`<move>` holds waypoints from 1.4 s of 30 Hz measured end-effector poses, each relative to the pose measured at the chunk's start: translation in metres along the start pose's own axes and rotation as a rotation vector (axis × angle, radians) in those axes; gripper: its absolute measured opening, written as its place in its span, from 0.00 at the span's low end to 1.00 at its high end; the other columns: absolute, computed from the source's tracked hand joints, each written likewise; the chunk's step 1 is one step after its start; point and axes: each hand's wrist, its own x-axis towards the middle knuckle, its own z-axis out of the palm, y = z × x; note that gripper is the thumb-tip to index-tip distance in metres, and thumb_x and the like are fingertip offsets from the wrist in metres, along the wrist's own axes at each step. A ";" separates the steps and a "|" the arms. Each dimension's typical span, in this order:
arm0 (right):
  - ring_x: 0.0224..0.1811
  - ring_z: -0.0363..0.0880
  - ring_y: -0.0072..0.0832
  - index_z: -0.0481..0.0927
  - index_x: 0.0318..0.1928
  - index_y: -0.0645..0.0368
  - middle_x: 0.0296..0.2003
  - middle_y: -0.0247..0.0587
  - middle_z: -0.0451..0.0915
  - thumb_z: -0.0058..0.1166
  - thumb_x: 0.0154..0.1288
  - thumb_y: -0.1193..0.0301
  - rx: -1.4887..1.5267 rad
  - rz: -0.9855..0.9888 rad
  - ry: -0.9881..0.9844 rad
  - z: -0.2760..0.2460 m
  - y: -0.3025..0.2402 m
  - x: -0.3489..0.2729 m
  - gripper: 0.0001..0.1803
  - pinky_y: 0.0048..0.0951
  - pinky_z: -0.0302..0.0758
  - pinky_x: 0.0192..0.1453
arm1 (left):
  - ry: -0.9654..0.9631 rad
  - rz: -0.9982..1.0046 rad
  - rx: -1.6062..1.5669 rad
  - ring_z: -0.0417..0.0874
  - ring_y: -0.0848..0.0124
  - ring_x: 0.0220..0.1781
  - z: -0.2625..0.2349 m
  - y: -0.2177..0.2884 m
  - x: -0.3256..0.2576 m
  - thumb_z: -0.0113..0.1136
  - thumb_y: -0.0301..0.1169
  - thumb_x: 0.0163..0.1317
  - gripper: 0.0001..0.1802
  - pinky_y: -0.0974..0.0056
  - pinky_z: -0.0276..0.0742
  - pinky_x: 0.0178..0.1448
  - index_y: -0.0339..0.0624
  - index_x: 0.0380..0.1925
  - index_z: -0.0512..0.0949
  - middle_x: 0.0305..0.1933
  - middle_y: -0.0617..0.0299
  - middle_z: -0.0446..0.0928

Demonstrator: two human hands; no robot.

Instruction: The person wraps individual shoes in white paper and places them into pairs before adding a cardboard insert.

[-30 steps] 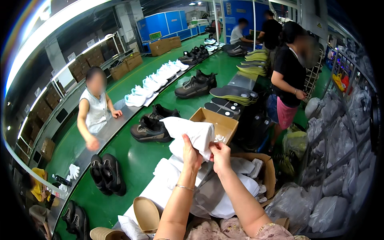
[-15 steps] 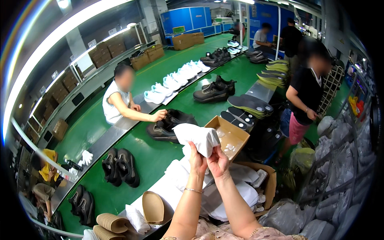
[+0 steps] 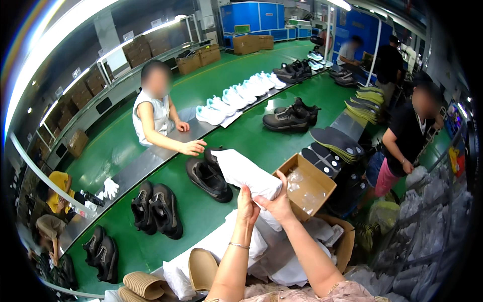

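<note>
Both my hands hold a long bundle of white wrapping paper (image 3: pixel 246 173) above the green work surface. My left hand (image 3: pixel 247 207) is closed at its near end, thumb pointing up along it. My right hand (image 3: pixel 277 202) wraps round the near right end, the thumb across the bottom. The bundle's far end overlaps a pair of dark shoes (image 3: pixel 209 180) and hides part of one. Below my hands lies a pile of white paper (image 3: pixel 236 229). Just beyond the dark shoes hovers a co-worker's hand (image 3: pixel 193 147), fingers spread.
An open cardboard box (image 3: pixel 316 196) with clear plastic bits stands right of my hands, near stacked insoles (image 3: pixel 337 143). More dark shoes (image 3: pixel 157 210) sit to the left, white shoes (image 3: pixel 241 95) along the far edge. Brown shoe forms (image 3: pixel 203 269) lie near me. A person (image 3: pixel 400 143) stands at right.
The white paper bundle now stretches farther out and left, over the dark shoes. My right hand has shifted its grip. The co-worker's hand has come off the shoes. The view has turned slightly.
</note>
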 end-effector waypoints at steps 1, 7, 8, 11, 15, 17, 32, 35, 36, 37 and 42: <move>0.55 0.65 0.31 0.50 0.61 0.61 0.51 0.46 0.64 0.69 0.43 0.72 0.008 -0.022 0.012 0.007 0.007 0.000 0.48 0.31 0.66 0.57 | -0.012 0.000 -0.030 0.71 0.64 0.55 0.000 0.004 0.001 0.53 0.46 0.60 0.29 0.61 0.66 0.61 0.37 0.54 0.64 0.54 0.58 0.70; 0.48 0.70 0.45 0.61 0.51 0.65 0.47 0.55 0.68 0.69 0.38 0.70 -0.408 -0.124 0.211 0.034 0.011 0.009 0.39 0.38 0.69 0.52 | 0.362 0.090 0.633 0.70 0.63 0.56 -0.022 0.039 0.011 0.53 0.38 0.63 0.27 0.61 0.65 0.60 0.34 0.57 0.60 0.55 0.53 0.69; 0.48 0.69 0.50 0.61 0.51 0.65 0.47 0.58 0.67 0.68 0.35 0.71 -0.566 -0.294 0.193 0.029 0.008 0.013 0.39 0.42 0.68 0.52 | 0.421 0.333 0.920 0.69 0.60 0.57 -0.027 0.042 0.010 0.51 0.34 0.63 0.26 0.59 0.64 0.60 0.31 0.57 0.59 0.56 0.47 0.68; 0.49 0.68 0.51 0.62 0.50 0.65 0.48 0.58 0.67 0.67 0.33 0.72 -0.874 -0.567 0.025 0.020 0.000 0.017 0.39 0.45 0.66 0.53 | 0.284 0.787 1.702 0.63 0.47 0.62 -0.007 0.071 0.006 0.51 0.31 0.61 0.28 0.54 0.57 0.64 0.27 0.58 0.58 0.59 0.36 0.61; 0.48 0.68 0.53 0.63 0.49 0.65 0.48 0.60 0.66 0.64 0.38 0.69 -0.965 -0.712 -0.146 0.021 -0.013 0.011 0.35 0.47 0.66 0.52 | 0.405 0.545 1.580 0.66 0.47 0.60 -0.035 0.065 0.036 0.48 0.39 0.63 0.30 0.54 0.60 0.62 0.20 0.54 0.61 0.57 0.32 0.63; 0.49 0.66 0.56 0.63 0.49 0.64 0.50 0.61 0.65 0.67 0.32 0.72 -0.913 -0.703 -0.196 0.020 -0.013 0.008 0.39 0.50 0.64 0.53 | 0.490 0.329 1.279 0.73 0.53 0.51 -0.053 0.068 0.053 0.49 0.42 0.63 0.29 0.57 0.67 0.55 0.20 0.49 0.67 0.49 0.38 0.71; 0.45 0.71 0.26 0.63 0.48 0.65 0.41 0.43 0.72 0.68 0.41 0.73 -0.155 0.095 -0.049 0.024 0.023 0.001 0.34 0.28 0.69 0.50 | 0.230 -0.312 0.021 0.79 0.60 0.38 -0.066 0.093 0.080 0.49 0.48 0.59 0.23 0.59 0.75 0.47 0.36 0.34 0.74 0.34 0.51 0.78; 0.44 0.71 0.26 0.63 0.48 0.65 0.42 0.44 0.73 0.68 0.42 0.73 -0.137 0.155 0.008 0.031 0.032 0.001 0.33 0.28 0.69 0.51 | 0.335 -0.260 -0.016 0.79 0.58 0.38 -0.071 0.087 0.086 0.48 0.51 0.60 0.25 0.56 0.76 0.46 0.36 0.36 0.72 0.34 0.49 0.77; 0.44 0.72 0.28 0.63 0.47 0.65 0.42 0.45 0.73 0.68 0.41 0.72 -0.133 0.191 0.028 0.034 0.034 0.004 0.33 0.29 0.69 0.51 | 0.358 -0.232 0.047 0.79 0.57 0.39 -0.069 0.084 0.089 0.43 0.56 0.60 0.33 0.56 0.75 0.47 0.31 0.34 0.73 0.33 0.47 0.77; 0.44 0.72 0.29 0.64 0.47 0.65 0.42 0.46 0.73 0.68 0.41 0.72 -0.129 0.225 0.049 0.037 0.035 0.004 0.33 0.30 0.69 0.51 | 0.351 -0.236 0.012 0.79 0.57 0.39 -0.073 0.081 0.089 0.43 0.56 0.60 0.33 0.56 0.75 0.47 0.31 0.34 0.73 0.33 0.47 0.77; 0.46 0.74 0.46 0.62 0.47 0.65 0.41 0.56 0.74 0.69 0.39 0.65 -0.535 0.113 0.039 0.051 0.030 0.003 0.37 0.38 0.71 0.48 | 0.308 -0.239 -0.075 0.78 0.54 0.40 -0.092 0.075 0.096 0.43 0.56 0.60 0.33 0.53 0.74 0.49 0.30 0.36 0.73 0.35 0.46 0.77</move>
